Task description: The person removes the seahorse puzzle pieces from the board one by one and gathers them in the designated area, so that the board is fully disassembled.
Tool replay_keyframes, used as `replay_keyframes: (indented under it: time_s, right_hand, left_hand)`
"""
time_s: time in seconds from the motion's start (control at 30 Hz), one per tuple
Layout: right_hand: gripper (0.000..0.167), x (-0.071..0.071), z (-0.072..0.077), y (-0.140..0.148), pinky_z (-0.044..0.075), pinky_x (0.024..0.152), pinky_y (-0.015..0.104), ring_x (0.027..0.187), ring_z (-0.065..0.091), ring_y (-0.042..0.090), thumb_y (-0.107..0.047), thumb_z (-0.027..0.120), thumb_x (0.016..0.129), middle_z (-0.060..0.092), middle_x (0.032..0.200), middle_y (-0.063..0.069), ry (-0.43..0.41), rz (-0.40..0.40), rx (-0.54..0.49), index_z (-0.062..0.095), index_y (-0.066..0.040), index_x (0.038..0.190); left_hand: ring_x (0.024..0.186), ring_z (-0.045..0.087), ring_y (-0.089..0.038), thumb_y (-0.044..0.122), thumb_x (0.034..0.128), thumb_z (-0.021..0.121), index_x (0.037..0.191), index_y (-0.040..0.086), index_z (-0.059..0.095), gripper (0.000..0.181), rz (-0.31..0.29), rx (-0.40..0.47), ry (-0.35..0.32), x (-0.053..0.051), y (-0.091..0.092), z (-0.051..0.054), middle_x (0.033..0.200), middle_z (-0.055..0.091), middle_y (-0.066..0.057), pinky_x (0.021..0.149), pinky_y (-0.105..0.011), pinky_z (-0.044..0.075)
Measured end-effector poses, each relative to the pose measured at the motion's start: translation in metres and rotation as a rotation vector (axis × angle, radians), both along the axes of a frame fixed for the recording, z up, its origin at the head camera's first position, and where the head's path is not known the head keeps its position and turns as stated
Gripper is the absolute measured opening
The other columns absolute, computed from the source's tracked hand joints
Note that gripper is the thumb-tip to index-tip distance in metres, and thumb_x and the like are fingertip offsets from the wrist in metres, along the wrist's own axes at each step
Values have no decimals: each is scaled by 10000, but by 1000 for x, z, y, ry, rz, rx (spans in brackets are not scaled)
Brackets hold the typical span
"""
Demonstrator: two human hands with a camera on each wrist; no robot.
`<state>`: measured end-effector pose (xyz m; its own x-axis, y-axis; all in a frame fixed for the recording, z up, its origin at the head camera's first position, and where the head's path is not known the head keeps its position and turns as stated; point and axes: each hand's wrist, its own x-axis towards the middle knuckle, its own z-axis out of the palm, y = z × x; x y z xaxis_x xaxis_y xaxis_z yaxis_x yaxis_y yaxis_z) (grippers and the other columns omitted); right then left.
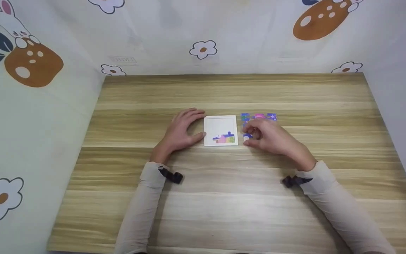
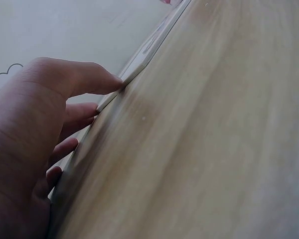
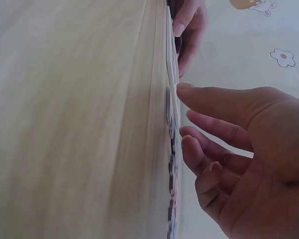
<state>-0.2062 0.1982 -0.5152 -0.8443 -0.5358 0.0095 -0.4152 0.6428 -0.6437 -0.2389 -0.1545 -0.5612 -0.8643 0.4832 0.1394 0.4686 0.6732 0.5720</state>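
A square white puzzle tray point(image 1: 220, 126) lies flat on the table, with a few joined colourful pieces point(image 1: 226, 138) in its lower right corner. My left hand point(image 1: 184, 128) rests at the tray's left side; its thumb touches the left edge and its fingers reach the upper left corner. To the right of the tray lies a patch of blue, pink and green puzzle pieces point(image 1: 272, 117), partly hidden under my right hand point(image 1: 268, 135). That hand's thumb and bent fingers stand apart, close over a piece point(image 1: 247, 137) nearest the tray. In the right wrist view, nothing shows lifted between them.
The tray and pieces lie on a wood-grain table point(image 1: 217, 197). A patterned cloth wall point(image 1: 245, 42) closes off the back and both sides. Each sleeve cuff carries a small black wrist camera point(image 1: 176, 177).
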Motion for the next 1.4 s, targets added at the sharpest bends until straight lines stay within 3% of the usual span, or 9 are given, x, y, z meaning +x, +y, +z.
replay_keyframes:
  time_s: [0.23, 0.5, 0.73, 1.07, 1.4]
  right_hand:
    - [323, -2, 5, -19, 596, 809, 375, 901, 703, 223, -142, 904, 880, 761, 1011, 99, -11, 9, -29, 774, -33, 1155]
    - [309, -2, 3, -42, 578, 808, 379, 902, 699, 238, -133, 874, 905, 747, 977, 103, 26, 73, -32, 768, -45, 1182]
    - [335, -2, 4, -55, 613, 883, 420, 989, 718, 240, -124, 837, 940, 756, 1112, 99, -32, 102, -4, 751, -61, 1258]
    - [397, -5, 7, -71, 605, 913, 424, 1009, 711, 243, -95, 804, 954, 752, 1135, 105, -71, 137, 41, 731, -25, 1338]
    - [387, -3, 3, -71, 504, 923, 419, 1014, 609, 261, -98, 777, 965, 679, 1094, 90, -48, 149, 82, 735, -80, 1349]
  left_hand:
    - [1616, 342, -239, 529, 953, 706, 1565, 248, 590, 683, 1, -13, 4, 0, 0, -1, 1662, 520, 62, 1345, -576, 187]
    - [1608, 359, -242, 521, 942, 716, 1549, 250, 607, 674, 2, -19, 14, -1, -1, 0, 1653, 532, 72, 1337, -563, 217]
    - [1608, 358, -235, 532, 943, 712, 1546, 256, 612, 670, 8, -15, 15, -1, -1, 0, 1649, 537, 75, 1342, -551, 210]
    - [1609, 353, -235, 537, 936, 721, 1556, 259, 600, 690, 8, -18, 10, -1, 0, 0, 1660, 523, 77, 1347, -545, 197]
    - [1614, 345, -222, 549, 937, 712, 1551, 268, 606, 684, 11, -23, 13, 0, 0, 0, 1651, 532, 77, 1334, -570, 210]
